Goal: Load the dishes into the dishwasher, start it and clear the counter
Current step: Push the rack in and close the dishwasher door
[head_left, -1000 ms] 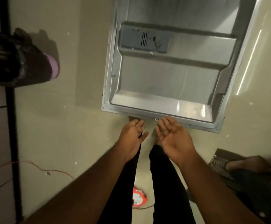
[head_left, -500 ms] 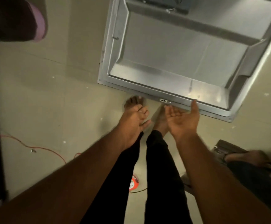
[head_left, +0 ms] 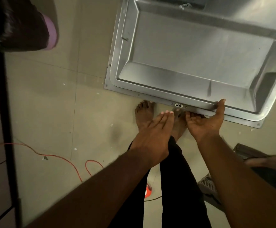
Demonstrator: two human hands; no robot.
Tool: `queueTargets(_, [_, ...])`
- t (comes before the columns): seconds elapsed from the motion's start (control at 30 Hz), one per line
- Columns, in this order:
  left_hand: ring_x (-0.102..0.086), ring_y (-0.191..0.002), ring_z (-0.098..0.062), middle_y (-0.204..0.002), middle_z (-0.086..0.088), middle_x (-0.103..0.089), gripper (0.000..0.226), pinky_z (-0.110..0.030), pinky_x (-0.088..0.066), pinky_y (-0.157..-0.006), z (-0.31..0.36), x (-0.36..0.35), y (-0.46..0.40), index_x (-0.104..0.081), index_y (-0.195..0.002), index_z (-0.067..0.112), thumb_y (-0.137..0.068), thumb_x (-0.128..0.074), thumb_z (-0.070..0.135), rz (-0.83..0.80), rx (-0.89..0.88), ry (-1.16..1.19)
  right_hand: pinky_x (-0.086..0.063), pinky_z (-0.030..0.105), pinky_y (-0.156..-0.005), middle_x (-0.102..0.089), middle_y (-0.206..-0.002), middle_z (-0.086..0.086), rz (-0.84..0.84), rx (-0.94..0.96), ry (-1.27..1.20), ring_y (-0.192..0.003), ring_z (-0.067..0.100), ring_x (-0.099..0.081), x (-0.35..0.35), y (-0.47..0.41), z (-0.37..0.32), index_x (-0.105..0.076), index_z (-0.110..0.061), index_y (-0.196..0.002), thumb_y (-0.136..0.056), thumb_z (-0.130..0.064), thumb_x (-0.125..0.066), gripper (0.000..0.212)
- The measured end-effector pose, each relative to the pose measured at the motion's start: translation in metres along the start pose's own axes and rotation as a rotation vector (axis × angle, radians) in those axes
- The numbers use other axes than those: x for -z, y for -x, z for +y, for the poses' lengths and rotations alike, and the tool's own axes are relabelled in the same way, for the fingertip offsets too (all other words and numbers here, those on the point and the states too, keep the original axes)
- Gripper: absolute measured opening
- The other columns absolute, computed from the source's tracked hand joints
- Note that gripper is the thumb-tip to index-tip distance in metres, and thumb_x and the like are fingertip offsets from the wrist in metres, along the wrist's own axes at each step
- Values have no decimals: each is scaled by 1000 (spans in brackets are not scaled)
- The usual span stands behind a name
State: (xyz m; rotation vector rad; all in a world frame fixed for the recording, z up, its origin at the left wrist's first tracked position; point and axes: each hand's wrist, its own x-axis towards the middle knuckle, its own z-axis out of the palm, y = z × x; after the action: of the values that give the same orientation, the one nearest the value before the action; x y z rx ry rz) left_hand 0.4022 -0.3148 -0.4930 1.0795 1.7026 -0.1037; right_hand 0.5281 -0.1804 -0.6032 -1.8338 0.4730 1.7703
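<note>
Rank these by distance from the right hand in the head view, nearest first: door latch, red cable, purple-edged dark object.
1. Door latch: on the door edge, just left of the right hand.
2. Red cable: floor, lower left.
3. Purple-edged dark object: top left corner.

Dishwasher door [head_left: 199,51]: stainless steel inner panel, dished, lowered open and near level above the floor; latch slot centred on front edge.
</note>
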Motion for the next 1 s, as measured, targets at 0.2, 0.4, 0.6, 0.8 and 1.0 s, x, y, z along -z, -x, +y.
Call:
queueTargets(0.2, [22,-158,-32,-169,-19,25,102,-51,-2,-130,45,18,27,16,-163,5,-91,-56,16,242,-62,-319,-55,43,-103,-62,-133,15,-56,-4,-35,-120,30,-66,-2,119,-21,-53,0,-137,-71,-66,-83,98])
queueTargets(0.4, [-2,-161,-38,-172,-24,0,88,-54,-18,-128,68,93,85,-8,-164,0,-98,-57,31,596,-230,-486,-44,45,-115,-58,-141,22,-155,150,9,-129,37,-59,-18,256,-61,-46,-4,-147,-84,-70,-67,95])
queueTargets(0.6, [-1,-161,-32,-173,-16,2,87,-48,-7,-131,105,247,81,-9,-165,5,-106,-37,63,911,-399,-600,-61,34,-79,-75,-111,23,-415,561,406,-106,40,-73,-96,356,-127,-62,3,-114,-102,-63,-39,72])
queueTargets(0.8, [-7,-161,-33,-173,-19,-9,86,-50,-14,-129,162,398,61,-14,-165,2,-107,-32,64,1173,-429,-694,-50,25,-92,-74,-111,2,-365,2138,1260,-107,9,-67,-212,414,-199,-75,-10,-105,-108,-37,-54,34])
queueTargets(1.0, [-2,-161,-32,-174,-19,-2,86,-47,-5,-131,204,537,34,-4,-165,3,-106,-11,65,1303,-286,-762,-6,51,-129,-3,-173,17,147,2503,1569,-160,30,-2,-377,412,-269,-5,-9,-165,-106,-67,-15,84])
